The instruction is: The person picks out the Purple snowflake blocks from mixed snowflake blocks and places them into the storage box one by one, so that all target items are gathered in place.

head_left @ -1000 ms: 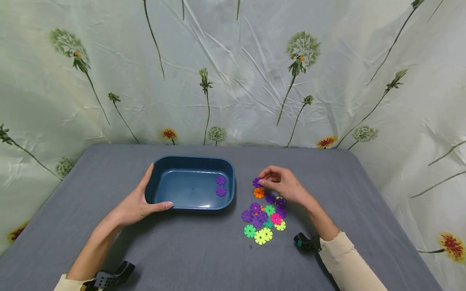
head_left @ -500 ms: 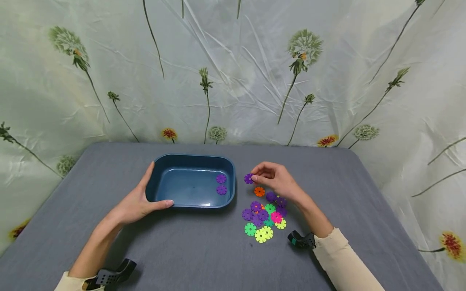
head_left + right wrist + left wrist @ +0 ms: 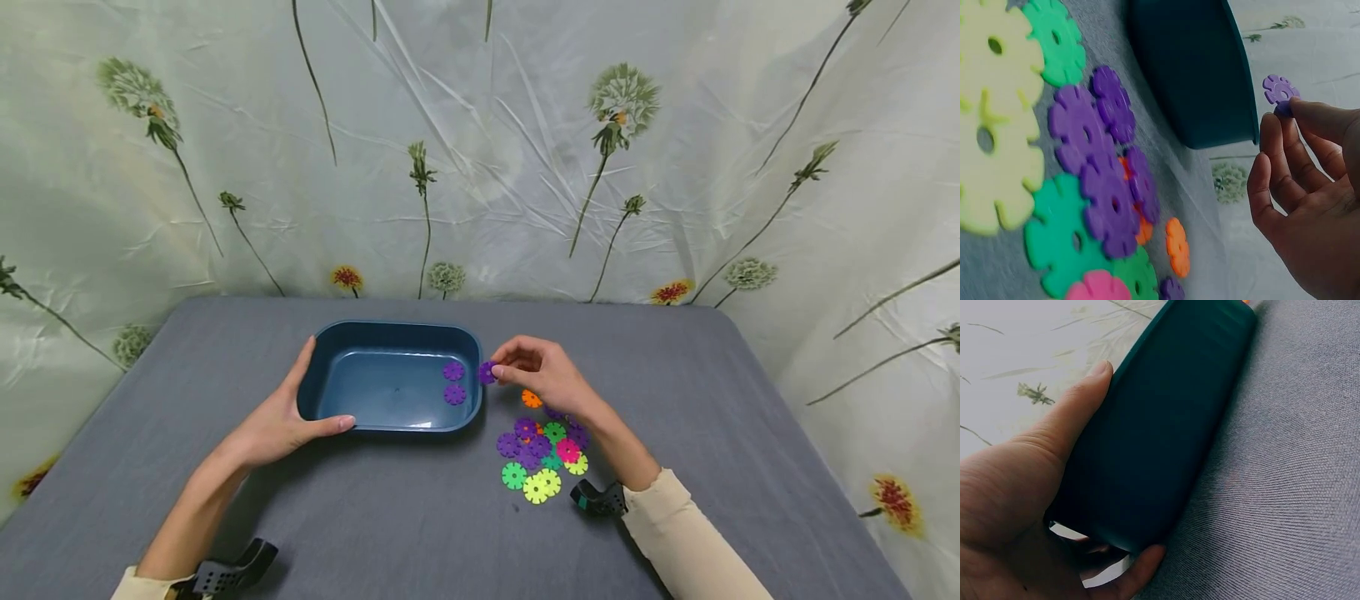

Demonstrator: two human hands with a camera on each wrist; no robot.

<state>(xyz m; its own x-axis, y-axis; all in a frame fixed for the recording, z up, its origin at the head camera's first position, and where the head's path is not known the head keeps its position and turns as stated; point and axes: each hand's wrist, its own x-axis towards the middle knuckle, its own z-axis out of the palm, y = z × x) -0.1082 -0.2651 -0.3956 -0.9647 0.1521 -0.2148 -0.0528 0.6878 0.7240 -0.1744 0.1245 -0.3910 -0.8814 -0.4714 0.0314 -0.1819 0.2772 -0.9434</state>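
Note:
A blue rectangular plastic basin [image 3: 397, 392] stands on the grey cloth, with two purple notched discs [image 3: 454, 394] lying inside near its right end. My left hand [image 3: 281, 421] grips the basin's left end, thumb over the near rim and fingers along the far side. In the left wrist view the basin's outer wall [image 3: 1154, 425] fills the middle. My right hand [image 3: 543, 375] pinches another purple notched disc [image 3: 487, 372] between thumb and fingertips, right at the basin's right rim. The right wrist view shows this held disc [image 3: 1279, 89] raised above rim height.
Right of the basin lies a loose pile of notched discs in purple, green, yellow, pink and orange, among them a pink disc [image 3: 567, 451] and a yellow disc [image 3: 536, 488]. One orange disc [image 3: 532, 399] sits under the right wrist. A flowered curtain [image 3: 480, 167] hangs behind the table.
My right hand has carried the pinched purple disc leftward from above the pile to the basin's right rim. The left hand and the basin have stayed put.

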